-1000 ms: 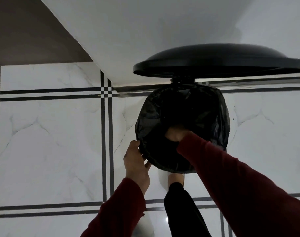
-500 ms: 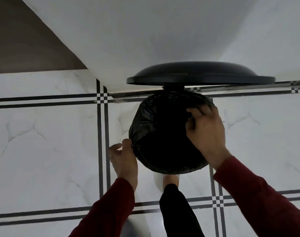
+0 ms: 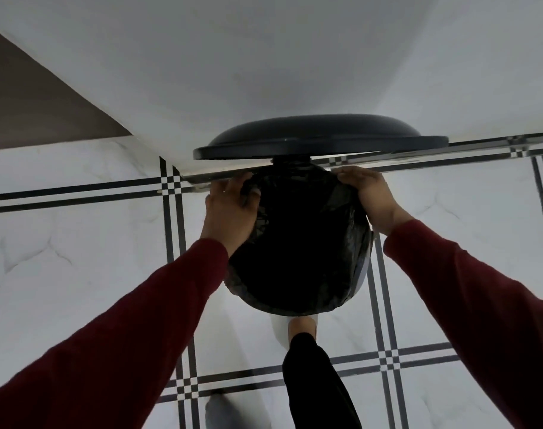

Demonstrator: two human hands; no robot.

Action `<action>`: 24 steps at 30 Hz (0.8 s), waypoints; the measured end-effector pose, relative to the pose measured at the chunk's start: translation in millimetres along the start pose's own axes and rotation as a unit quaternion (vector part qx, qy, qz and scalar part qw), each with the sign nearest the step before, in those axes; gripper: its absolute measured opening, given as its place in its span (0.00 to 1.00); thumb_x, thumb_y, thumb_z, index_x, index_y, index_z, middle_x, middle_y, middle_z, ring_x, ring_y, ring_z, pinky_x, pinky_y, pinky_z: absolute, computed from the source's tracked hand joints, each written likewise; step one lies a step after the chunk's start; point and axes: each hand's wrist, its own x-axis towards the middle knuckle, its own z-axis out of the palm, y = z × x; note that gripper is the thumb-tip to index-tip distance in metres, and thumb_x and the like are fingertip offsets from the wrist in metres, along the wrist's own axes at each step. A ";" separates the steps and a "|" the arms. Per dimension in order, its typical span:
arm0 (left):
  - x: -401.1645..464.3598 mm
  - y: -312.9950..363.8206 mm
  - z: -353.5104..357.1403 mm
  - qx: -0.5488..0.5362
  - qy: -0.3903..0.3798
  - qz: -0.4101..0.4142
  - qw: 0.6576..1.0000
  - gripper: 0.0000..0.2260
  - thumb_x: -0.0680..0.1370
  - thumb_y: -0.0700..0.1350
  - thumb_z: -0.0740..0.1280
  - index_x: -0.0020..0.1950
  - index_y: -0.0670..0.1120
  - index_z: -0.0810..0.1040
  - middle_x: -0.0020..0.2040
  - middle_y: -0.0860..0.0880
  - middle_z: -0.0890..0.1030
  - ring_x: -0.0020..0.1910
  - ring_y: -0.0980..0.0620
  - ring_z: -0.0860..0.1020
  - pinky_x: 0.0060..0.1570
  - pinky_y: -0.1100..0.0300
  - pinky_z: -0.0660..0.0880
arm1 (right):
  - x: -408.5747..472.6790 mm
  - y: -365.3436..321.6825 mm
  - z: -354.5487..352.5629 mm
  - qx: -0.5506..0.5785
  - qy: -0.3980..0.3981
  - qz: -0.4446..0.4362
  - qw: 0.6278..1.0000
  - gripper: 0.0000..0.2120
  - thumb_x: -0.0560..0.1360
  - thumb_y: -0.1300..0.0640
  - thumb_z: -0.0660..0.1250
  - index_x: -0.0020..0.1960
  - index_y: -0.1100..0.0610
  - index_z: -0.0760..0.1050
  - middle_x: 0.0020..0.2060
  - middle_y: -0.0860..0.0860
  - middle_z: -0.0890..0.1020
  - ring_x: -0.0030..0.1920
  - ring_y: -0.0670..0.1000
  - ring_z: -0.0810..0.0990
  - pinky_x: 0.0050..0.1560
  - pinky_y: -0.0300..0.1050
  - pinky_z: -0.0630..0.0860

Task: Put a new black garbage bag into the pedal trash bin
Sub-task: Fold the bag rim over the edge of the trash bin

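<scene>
The pedal trash bin [image 3: 363, 267] stands against the white wall with its black lid [image 3: 319, 139] raised upright. A black garbage bag [image 3: 298, 243] lines the bin and folds over its rim. My left hand [image 3: 230, 205] grips the bag's edge at the far left of the rim. My right hand [image 3: 369, 193] presses the bag's edge at the far right of the rim, just under the lid. My foot [image 3: 301, 328] rests in front of the bin, where the pedal is hidden.
The white wall [image 3: 264, 72] rises right behind the bin. A brown surface [image 3: 31, 103] shows at the upper left. White marble floor tiles [image 3: 78, 258] with dark double lines surround the bin. A pale slipper [image 3: 223, 410] is at the bottom.
Both hands have moved up to the back of the rim. The right hand came out of the bag, went along the right side and now holds the far right edge.
</scene>
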 end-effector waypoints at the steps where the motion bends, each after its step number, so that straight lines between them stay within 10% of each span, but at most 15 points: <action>1: 4.8 -0.8 0.1 -0.027 -0.006 -0.014 1.000 0.19 0.84 0.51 0.62 0.74 0.53 0.74 0.72 0.44 0.73 0.71 0.43 0.72 0.71 0.55 0.66 | 0.8 0.3 -0.1 0.009 0.004 0.009 1.000 0.09 0.72 0.60 0.69 0.49 0.62 0.84 0.46 0.57 0.85 0.48 0.54 0.82 0.59 0.51 0.76; 7: 14.5 -11.0 -4.5 -0.142 -0.019 -0.129 0.981 0.14 0.83 0.56 0.60 0.57 0.53 0.83 0.50 0.52 0.84 0.58 0.46 0.81 0.64 0.49 0.75 | 1.0 20.4 -9.8 -0.062 0.051 0.051 0.995 0.18 0.75 0.49 0.64 0.43 0.65 0.81 0.39 0.52 0.84 0.43 0.51 0.80 0.56 0.55 0.78; 13: 2.4 -23.7 -0.9 -0.229 -0.012 -0.187 0.955 0.17 0.82 0.59 0.61 0.53 0.50 0.84 0.50 0.50 0.86 0.54 0.48 0.83 0.60 0.51 0.78 | -5.1 26.8 -28.6 -0.251 0.074 0.064 0.963 0.27 0.77 0.36 0.56 0.49 0.56 0.83 0.49 0.53 0.85 0.54 0.55 0.81 0.62 0.52 0.75; 17: -31.4 -29.5 8.5 -0.210 0.164 -0.170 0.949 0.11 0.79 0.54 0.62 0.52 0.53 0.82 0.52 0.53 0.83 0.58 0.49 0.80 0.57 0.54 0.76 | -42.3 36.1 -30.9 -0.259 0.229 -0.030 0.938 0.14 0.80 0.50 0.58 0.55 0.55 0.80 0.51 0.49 0.83 0.54 0.52 0.79 0.54 0.41 0.70; 20: -66.8 -30.7 16.0 -0.261 0.256 -0.223 0.903 0.05 0.78 0.52 0.64 0.49 0.54 0.77 0.52 0.49 0.81 0.51 0.50 0.80 0.46 0.60 0.74 | -90.4 42.5 -18.0 -0.201 0.308 -0.091 0.925 0.10 0.79 0.52 0.62 0.55 0.52 0.78 0.51 0.46 0.79 0.44 0.46 0.79 0.47 0.30 0.70; 24: -103.8 -35.0 33.1 -0.380 0.155 -0.368 0.834 0.15 0.77 0.56 0.62 0.47 0.45 0.76 0.44 0.52 0.78 0.41 0.52 0.76 0.43 0.56 0.72 | -130.9 68.7 -1.3 -0.168 0.268 -0.008 0.949 0.09 0.78 0.49 0.65 0.56 0.47 0.77 0.50 0.45 0.77 0.43 0.40 0.78 0.41 0.26 0.67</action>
